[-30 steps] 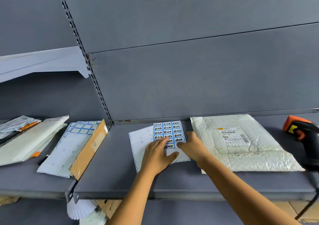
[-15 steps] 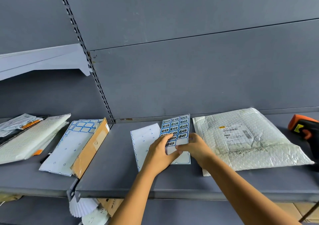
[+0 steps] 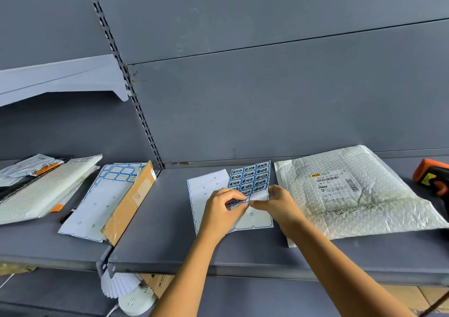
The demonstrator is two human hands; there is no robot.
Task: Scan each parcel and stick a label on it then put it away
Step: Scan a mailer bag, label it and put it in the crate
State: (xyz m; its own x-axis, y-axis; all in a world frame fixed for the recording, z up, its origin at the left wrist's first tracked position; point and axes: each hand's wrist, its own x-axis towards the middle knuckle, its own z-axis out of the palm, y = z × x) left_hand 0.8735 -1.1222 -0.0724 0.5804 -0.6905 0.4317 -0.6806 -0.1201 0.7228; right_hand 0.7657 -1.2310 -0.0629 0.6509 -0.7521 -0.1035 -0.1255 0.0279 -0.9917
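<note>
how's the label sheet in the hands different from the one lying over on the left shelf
Labels on the middle label sheet bear black characters; those on the left label sheet are blank. The left hand and right hand pinch the middle label sheet; the left label sheet lies untouched, partly under a cardboard parcel. Both are white, blue-edged, mostly peeled.

Black handwritten characters 退回件 are showing on every sticker left on the white sheet of blue-bordered stickers (image 3: 250, 178). The white paper shipping label (image 3: 336, 185) on the whitish bubble-wrap parcel (image 3: 388, 214) is displaying "G079" at its lower left. Above that are barcodes and a code line, both too small to read.
</note>
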